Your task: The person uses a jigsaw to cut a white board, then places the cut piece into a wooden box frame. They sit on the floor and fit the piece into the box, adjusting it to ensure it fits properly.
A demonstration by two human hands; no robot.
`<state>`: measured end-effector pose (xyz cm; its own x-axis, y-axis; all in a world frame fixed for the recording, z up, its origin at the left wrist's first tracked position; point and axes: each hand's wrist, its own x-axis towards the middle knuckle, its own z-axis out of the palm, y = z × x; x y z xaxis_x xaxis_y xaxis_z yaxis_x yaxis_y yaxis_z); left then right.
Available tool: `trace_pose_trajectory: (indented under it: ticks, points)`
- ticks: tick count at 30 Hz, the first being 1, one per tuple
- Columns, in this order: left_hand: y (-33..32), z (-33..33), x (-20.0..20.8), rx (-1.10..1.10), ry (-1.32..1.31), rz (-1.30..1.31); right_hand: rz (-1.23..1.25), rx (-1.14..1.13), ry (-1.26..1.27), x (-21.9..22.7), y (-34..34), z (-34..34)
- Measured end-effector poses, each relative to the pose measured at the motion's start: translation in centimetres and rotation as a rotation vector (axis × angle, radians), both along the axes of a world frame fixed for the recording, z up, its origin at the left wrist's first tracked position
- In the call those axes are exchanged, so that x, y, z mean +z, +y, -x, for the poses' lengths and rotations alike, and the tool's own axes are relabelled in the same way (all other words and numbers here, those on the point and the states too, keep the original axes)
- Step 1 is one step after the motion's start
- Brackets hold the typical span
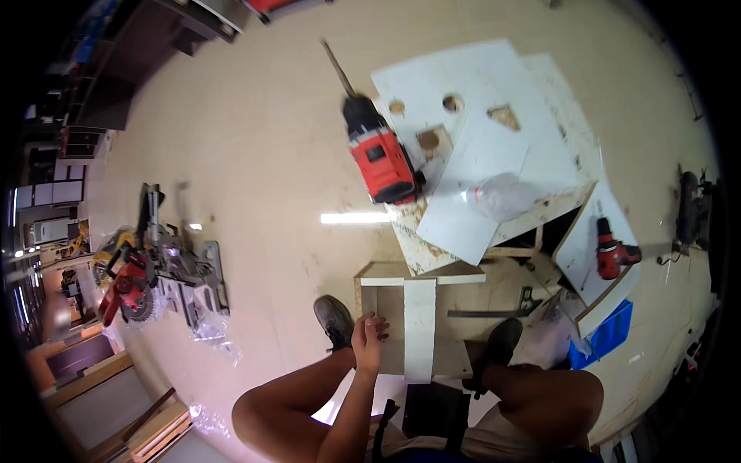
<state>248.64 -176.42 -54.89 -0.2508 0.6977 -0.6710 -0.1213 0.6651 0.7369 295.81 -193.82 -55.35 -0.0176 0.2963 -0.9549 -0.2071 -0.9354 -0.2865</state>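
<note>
L hand [369,333] raised, fingers curled, beside white board [419,328]; red drill [380,153] above.

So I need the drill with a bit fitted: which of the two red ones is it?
The bigger red drill at top centre, with a long bit; the smaller drill lies on the right.

at frame centre a red and black drill [378,150] hangs blurred over white boards [478,116] on the floor. low centre, the left hand [367,339] rests fingers [378,326] on a narrow white plank [419,328]. a mitre saw [154,270] sits at left.
</note>
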Motion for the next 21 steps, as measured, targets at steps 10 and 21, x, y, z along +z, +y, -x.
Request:
trace_pose_trajectory:
  ticks: [10,21]
  points:
    - [0.4,9.2,29.9,0.165,0.214,-0.657,-1.236,0.022,-0.48,34.3,10.4,2.8]
    - [-10.1,-6.9,29.8,0.005,-0.556,-0.21,-0.98,0.362,-0.23,9.5,5.7,25.9]
